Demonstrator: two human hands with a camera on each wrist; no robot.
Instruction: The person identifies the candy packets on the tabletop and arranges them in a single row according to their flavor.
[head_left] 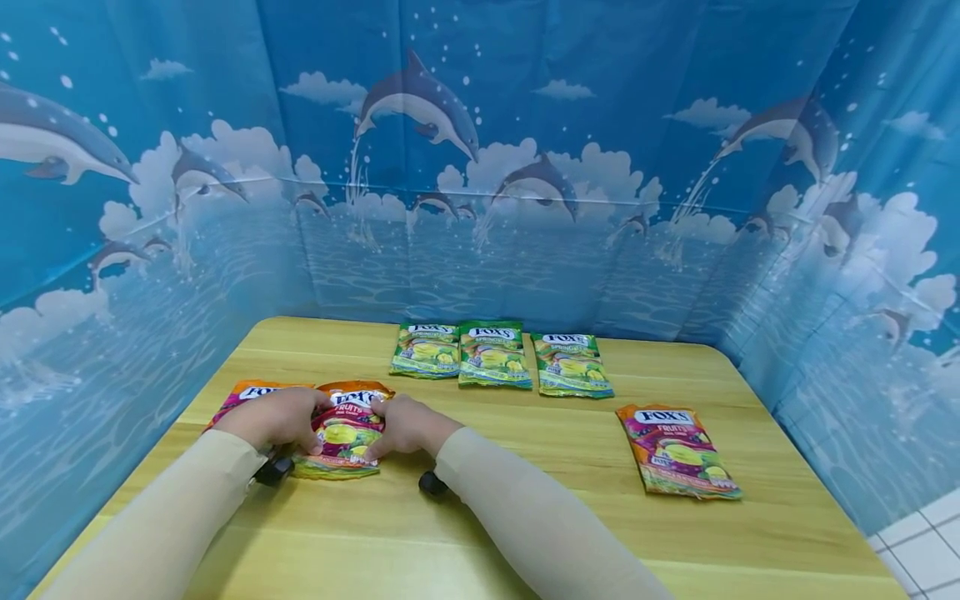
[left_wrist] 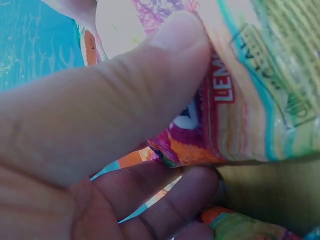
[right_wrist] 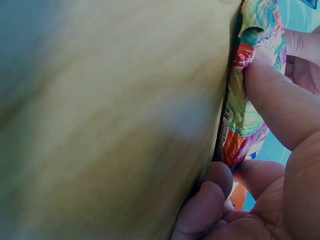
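Observation:
A purple and orange candy bag (head_left: 345, 433) printed FOX'S FRUITS lies at the left of the wooden table. My left hand (head_left: 283, 415) grips its left side; in the left wrist view, the thumb (left_wrist: 150, 75) presses on the wrapper while fingers curl by the edge. On the opposite side my right hand (head_left: 408, 425) pinches the bag, its thumb (right_wrist: 270, 90) on the crinkled side in the right wrist view. Another orange and purple candy bag (head_left: 253, 390) sits just left, partly hidden behind my left hand.
Three green candy bags (head_left: 495, 354) lie in a row along the back edge of the table (head_left: 525, 467). Another purple candy bag (head_left: 675, 450) is at the right. A blue dolphin curtain (head_left: 510, 250) hangs behind and around the tabletop.

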